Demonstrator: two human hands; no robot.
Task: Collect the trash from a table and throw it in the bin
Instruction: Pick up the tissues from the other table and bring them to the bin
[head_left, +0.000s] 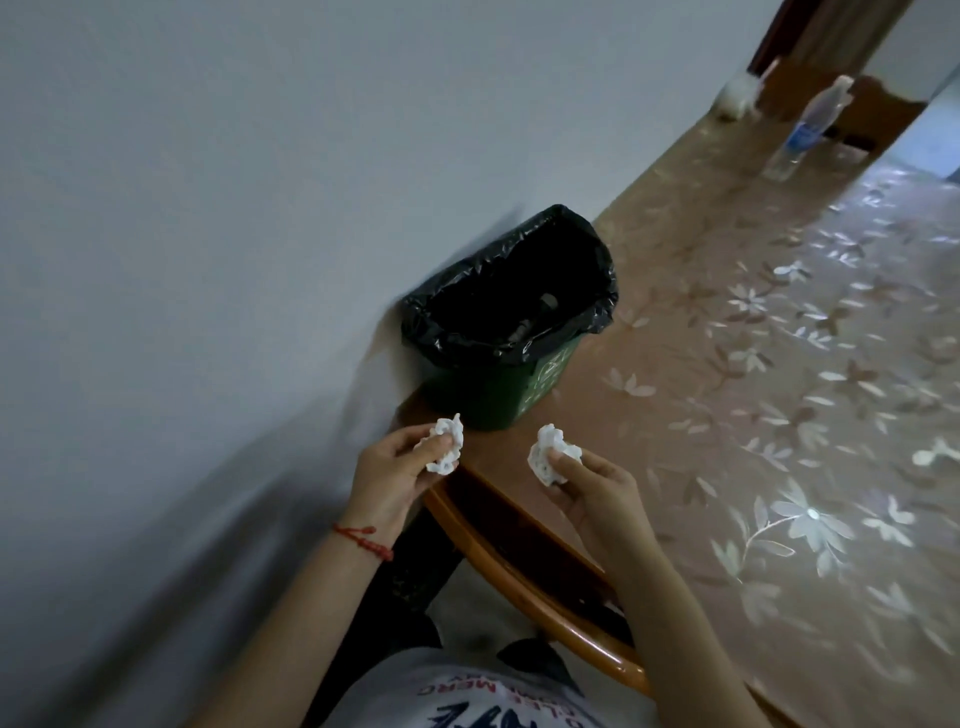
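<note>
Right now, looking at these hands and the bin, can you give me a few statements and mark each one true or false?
1. Each hand holds a crumpled white paper ball: the left hand pinches one paper ball, the right hand another. True.
2. The green bin stands on the floor. False: it sits on the table, against the wall.
3. The bin has a black liner. True.
4. The plastic bottle lies inside the bin. False: it stands upright at the table's far end.
5. A red string circles the left wrist. True.
</note>
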